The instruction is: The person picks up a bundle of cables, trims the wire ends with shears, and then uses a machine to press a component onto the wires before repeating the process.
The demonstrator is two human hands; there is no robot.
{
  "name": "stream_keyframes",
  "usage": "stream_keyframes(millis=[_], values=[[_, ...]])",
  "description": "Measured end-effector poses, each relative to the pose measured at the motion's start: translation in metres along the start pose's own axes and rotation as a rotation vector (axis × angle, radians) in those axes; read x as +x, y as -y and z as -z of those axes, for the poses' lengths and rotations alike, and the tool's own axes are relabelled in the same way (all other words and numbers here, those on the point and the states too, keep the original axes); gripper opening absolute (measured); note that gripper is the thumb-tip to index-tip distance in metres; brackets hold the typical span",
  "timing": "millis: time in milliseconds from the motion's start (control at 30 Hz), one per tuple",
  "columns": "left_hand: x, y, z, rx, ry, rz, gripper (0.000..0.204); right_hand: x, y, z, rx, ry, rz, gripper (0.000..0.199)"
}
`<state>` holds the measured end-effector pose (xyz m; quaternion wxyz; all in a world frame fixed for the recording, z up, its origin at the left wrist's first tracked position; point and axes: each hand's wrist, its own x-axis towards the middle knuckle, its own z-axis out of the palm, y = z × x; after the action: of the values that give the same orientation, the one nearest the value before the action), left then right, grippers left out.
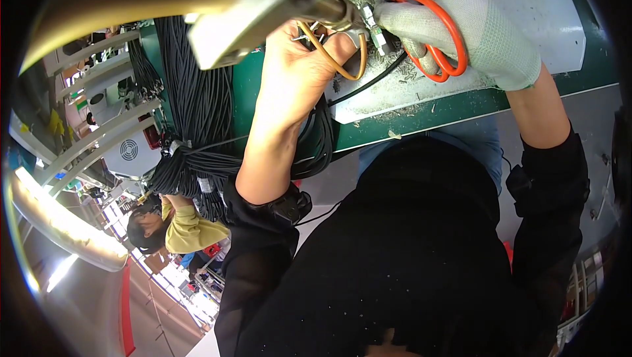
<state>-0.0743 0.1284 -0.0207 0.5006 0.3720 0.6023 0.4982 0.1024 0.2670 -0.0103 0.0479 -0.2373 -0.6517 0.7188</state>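
White knit covers the right hand [484,25] at one o'clock, presumably as protection near blades; it curls round the red-handled shears [455,31]; the left hand [296,61], bare perhaps for finer touch, bends inward at twelve beside a brown looped handle [363,54], but the metal fixture [263,21] in front hides its fingertips, so I cannot tell what they grip; the silver connector [378,38] sits between both hands; a black cable [368,84] slants toward seven o'clock over the pale board [553,34], which seemingly keeps shavings off the desk [454,108].
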Motion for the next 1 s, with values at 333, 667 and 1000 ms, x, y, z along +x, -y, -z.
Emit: stream_keyframes(millis=[333,667,1000], values=[[0.0,0.002,0.002,0.024,-0.036,-0.037,0.03,-0.002,-0.001,-0.003,0.083,-0.036,-0.016,0.033],[-0.005,0.006,0.016,-0.114,0.116,0.148,0.021,-0.008,-0.003,-0.006,0.005,-0.028,0.004,0.037],[-0.016,-0.003,-0.005,0.162,-0.066,-0.038,0.025,-0.022,-0.003,-0.013,-0.015,-0.058,0.165,0.038]])
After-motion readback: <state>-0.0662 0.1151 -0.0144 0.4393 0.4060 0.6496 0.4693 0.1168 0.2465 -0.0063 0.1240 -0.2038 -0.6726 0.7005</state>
